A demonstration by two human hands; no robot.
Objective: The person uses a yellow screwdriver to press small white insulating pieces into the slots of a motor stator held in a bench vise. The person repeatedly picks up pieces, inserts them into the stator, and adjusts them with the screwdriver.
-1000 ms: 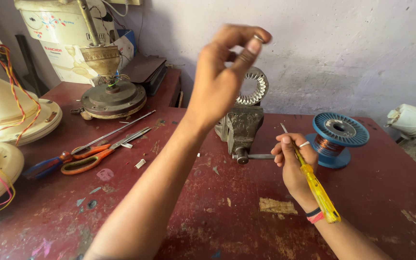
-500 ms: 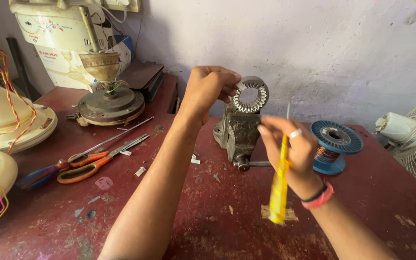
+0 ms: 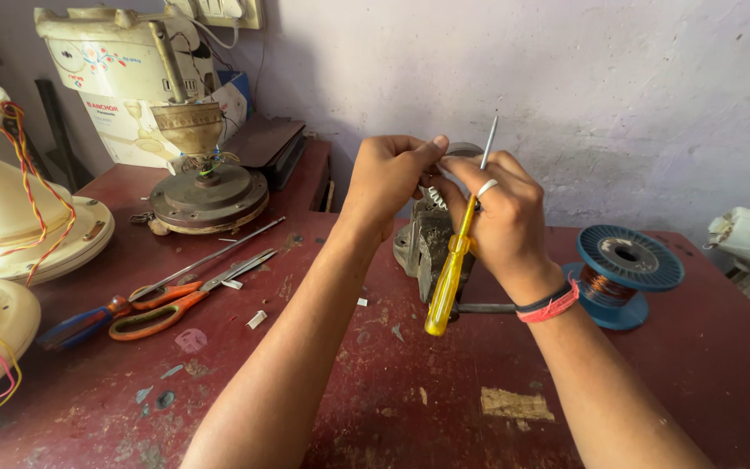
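While both hands are meeting at the centre of the head view, the left hand (image 3: 388, 178) is pinching its fingers together on a small ring-shaped metal stator (image 3: 444, 174), mostly hidden behind the knuckles, just above a grey bench vise (image 3: 423, 247). The right hand (image 3: 501, 217) is closing around a yellow-handled screwdriver (image 3: 455, 252), its thin blade pointing toward the upper middle of the frame and its handle hanging down over the vise; the fingertips are also touching the stator.

Judging from this, the blade could slip off the small part and jab the left fingers, since both hands are crowding one tiny piece. The stator might also drop onto the red table (image 3: 444, 408) if the pinch is loosening.

Only a curved grey rim and a few pale toothed slots are showing. At the right, a blue spool of copper wire (image 3: 622, 269) is standing; at lower left, orange-handled scissors (image 3: 180, 300) are lying flat.
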